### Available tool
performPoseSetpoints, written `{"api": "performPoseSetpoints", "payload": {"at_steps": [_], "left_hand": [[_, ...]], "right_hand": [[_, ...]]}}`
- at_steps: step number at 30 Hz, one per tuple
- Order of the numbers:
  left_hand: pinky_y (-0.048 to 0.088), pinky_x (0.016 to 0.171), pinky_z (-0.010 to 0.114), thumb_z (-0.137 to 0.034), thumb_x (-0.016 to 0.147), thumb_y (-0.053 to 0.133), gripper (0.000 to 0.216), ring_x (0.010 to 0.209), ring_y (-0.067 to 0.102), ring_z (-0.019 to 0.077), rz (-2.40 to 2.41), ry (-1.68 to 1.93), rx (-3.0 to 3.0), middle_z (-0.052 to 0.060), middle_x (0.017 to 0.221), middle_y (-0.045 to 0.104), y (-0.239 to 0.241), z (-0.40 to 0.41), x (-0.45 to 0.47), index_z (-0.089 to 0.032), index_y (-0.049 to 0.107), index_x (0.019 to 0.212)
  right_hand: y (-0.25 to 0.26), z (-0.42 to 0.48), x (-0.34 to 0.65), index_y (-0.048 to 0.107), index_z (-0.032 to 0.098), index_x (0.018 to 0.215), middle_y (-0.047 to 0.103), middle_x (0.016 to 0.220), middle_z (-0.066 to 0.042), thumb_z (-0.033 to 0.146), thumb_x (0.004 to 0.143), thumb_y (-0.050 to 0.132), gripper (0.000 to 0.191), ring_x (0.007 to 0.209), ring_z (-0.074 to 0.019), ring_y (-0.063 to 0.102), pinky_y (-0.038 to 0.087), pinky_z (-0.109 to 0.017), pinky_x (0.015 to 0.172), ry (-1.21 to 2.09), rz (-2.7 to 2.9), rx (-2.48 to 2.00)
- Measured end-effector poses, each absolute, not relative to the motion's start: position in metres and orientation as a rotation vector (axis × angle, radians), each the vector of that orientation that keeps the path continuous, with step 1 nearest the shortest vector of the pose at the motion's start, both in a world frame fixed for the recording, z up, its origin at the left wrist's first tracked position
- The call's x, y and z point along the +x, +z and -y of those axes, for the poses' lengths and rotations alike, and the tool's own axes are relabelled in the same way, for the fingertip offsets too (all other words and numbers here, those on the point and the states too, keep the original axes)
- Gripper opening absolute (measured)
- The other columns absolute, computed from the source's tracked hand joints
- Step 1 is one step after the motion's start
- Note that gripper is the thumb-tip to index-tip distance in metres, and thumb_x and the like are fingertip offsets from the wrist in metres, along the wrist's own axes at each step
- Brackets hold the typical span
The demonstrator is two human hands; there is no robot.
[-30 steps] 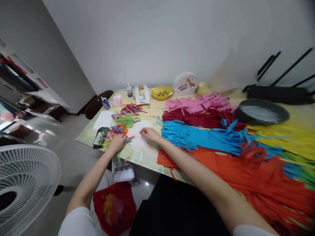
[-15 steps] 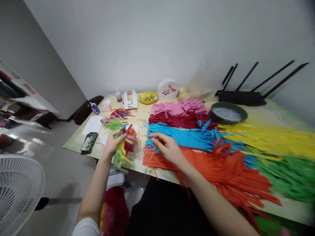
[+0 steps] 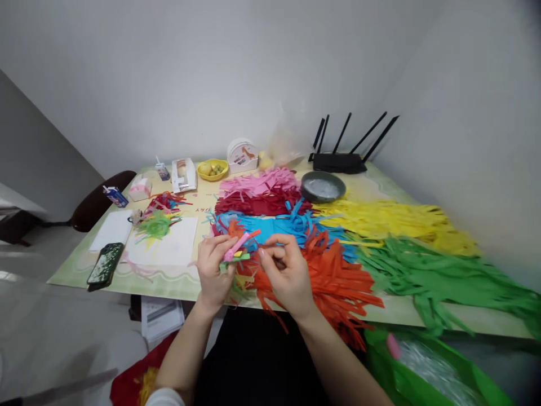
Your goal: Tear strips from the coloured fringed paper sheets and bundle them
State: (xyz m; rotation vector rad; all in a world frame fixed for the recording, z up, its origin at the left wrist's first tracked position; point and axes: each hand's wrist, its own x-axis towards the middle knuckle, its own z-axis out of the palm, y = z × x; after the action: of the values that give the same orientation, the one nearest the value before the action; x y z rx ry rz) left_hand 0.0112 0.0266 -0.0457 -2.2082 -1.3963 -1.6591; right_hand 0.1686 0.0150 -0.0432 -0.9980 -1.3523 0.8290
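My left hand (image 3: 214, 273) is closed around a bundle of coloured strips (image 3: 239, 248); pink, orange, yellow and green ends stick out at its top. Close to that bundle, on its right, my right hand (image 3: 289, 273) is pinched; whatever its fingertips hold is too small to make out. Beneath and beyond the hands lie piles of cut strips: orange (image 3: 338, 287), blue (image 3: 270, 225), dark red (image 3: 249, 204) and pink (image 3: 262, 183). Yellow strips (image 3: 393, 223) and green strips (image 3: 426, 273) stretch to the right. Multicoloured bundles (image 3: 156, 226) lie at the left.
A dark bowl (image 3: 323, 197) with clear contents stands behind the strips, near a black router (image 3: 340, 163). Farther left are a yellow fruit dish (image 3: 212, 177), a drink carton (image 3: 116, 197) and a phone (image 3: 105, 265). A green bag (image 3: 426, 366) sits below the table's right edge.
My view has turned to the right. My left hand has brought the strip bundle from over the left papers to the front of the blue and orange piles, close to my right hand.
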Motion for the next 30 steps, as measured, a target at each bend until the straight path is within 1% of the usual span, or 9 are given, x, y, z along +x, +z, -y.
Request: {"api": "performPoseSetpoints", "payload": {"at_steps": [4, 12, 18, 21, 23, 25, 26, 27, 30], "left_hand": [[0.049, 0.087, 0.035, -0.007, 0.079, 0.057, 0.035, 0.096, 0.061, 0.0197, 1.378, -1.605, -2.203, 0.006, 0.101, 0.067, -0.046, -0.027, 0.012, -0.021, 0.068, 0.11], [0.047, 0.083, 0.034, -0.017, 0.086, 0.057, 0.024, 0.093, 0.062, 0.0197, 1.379, -1.484, -2.208, 0.007, 0.101, 0.069, -0.044, -0.029, 0.013, -0.021, 0.069, 0.107], [0.045, 0.082, 0.035, -0.019, 0.086, 0.057, 0.026, 0.093, 0.06, 0.0208, 1.291, -1.48, -2.231, 0.009, 0.101, 0.068, -0.045, -0.033, 0.012, -0.02, 0.067, 0.111], [0.043, 0.082, 0.036, -0.021, 0.088, 0.056, 0.027, 0.092, 0.06, 0.0212, 1.209, -1.421, -2.234, 0.01, 0.101, 0.069, -0.046, -0.035, 0.011, -0.02, 0.067, 0.113], [0.042, 0.082, 0.036, -0.021, 0.089, 0.055, 0.027, 0.089, 0.06, 0.0207, 1.115, -1.353, -2.237, 0.01, 0.101, 0.071, -0.046, -0.036, 0.01, -0.021, 0.067, 0.114], [0.041, 0.082, 0.036, -0.02, 0.09, 0.055, 0.027, 0.087, 0.06, 0.0201, 1.033, -1.279, -2.247, 0.009, 0.101, 0.073, -0.048, -0.038, 0.008, -0.022, 0.068, 0.114], [0.04, 0.082, 0.036, -0.02, 0.091, 0.054, 0.027, 0.087, 0.06, 0.0198, 1.002, -1.244, -2.262, 0.009, 0.101, 0.074, -0.05, -0.039, 0.006, -0.023, 0.068, 0.114], [0.04, 0.082, 0.036, -0.02, 0.091, 0.054, 0.027, 0.086, 0.06, 0.0194, 0.976, -1.214, -2.281, 0.008, 0.101, 0.074, -0.051, -0.04, 0.005, -0.024, 0.068, 0.115], [0.039, 0.082, 0.035, -0.019, 0.091, 0.054, 0.028, 0.084, 0.06, 0.0183, 0.954, -1.197, -2.387, 0.007, 0.1, 0.075, -0.058, -0.043, 0.003, -0.024, 0.069, 0.114]], "right_hand": [[-0.046, -0.015, 0.173, 0.048, 0.023, 0.101, 0.055, 0.061, 0.007, 0.03, 0.092, 0.054, 0.012, 0.052, -0.0097, 0.049, 0.038, -0.022, 0.053, 0.854, 1.335, -0.997], [-0.048, -0.017, 0.177, 0.048, 0.023, 0.099, 0.056, 0.061, 0.006, 0.031, 0.091, 0.055, 0.013, 0.052, -0.0102, 0.049, 0.037, -0.022, 0.052, 0.921, 1.297, -1.001], [-0.047, -0.02, 0.177, 0.048, 0.023, 0.098, 0.052, 0.058, 0.008, 0.033, 0.091, 0.055, 0.014, 0.049, -0.0091, 0.043, 0.033, -0.021, 0.05, 0.995, 1.275, -1.002], [-0.043, -0.023, 0.177, 0.049, 0.022, 0.099, 0.053, 0.058, 0.008, 0.033, 0.09, 0.057, 0.016, 0.051, -0.0089, 0.044, 0.034, -0.021, 0.051, 1.052, 1.233, -0.971], [-0.041, -0.028, 0.177, 0.049, 0.022, 0.108, 0.054, 0.058, 0.008, 0.033, 0.088, 0.059, 0.024, 0.051, -0.0087, 0.046, 0.035, -0.021, 0.051, 1.146, 1.163, -0.917], [-0.043, -0.036, 0.179, 0.049, 0.023, 0.119, 0.056, 0.059, 0.008, 0.036, 0.085, 0.063, 0.04, 0.048, -0.0082, 0.046, 0.036, -0.02, 0.048, 1.299, 1.074, -0.848], [-0.045, -0.041, 0.18, 0.051, 0.022, 0.12, 0.058, 0.06, 0.007, 0.039, 0.082, 0.066, 0.044, 0.046, -0.0081, 0.046, 0.036, -0.02, 0.046, 1.386, 1.038, -0.816], [-0.048, -0.045, 0.182, 0.056, 0.02, 0.116, 0.059, 0.059, 0.006, 0.042, 0.079, 0.069, 0.045, 0.045, -0.008, 0.046, 0.036, -0.02, 0.044, 1.469, 1.018, -0.795], [-0.057, -0.057, 0.186, 0.065, 0.017, 0.085, 0.058, 0.055, 0.004, 0.044, 0.07, 0.076, 0.033, 0.041, -0.0074, 0.046, 0.036, -0.02, 0.04, 1.595, 1.037, -0.811]]}}
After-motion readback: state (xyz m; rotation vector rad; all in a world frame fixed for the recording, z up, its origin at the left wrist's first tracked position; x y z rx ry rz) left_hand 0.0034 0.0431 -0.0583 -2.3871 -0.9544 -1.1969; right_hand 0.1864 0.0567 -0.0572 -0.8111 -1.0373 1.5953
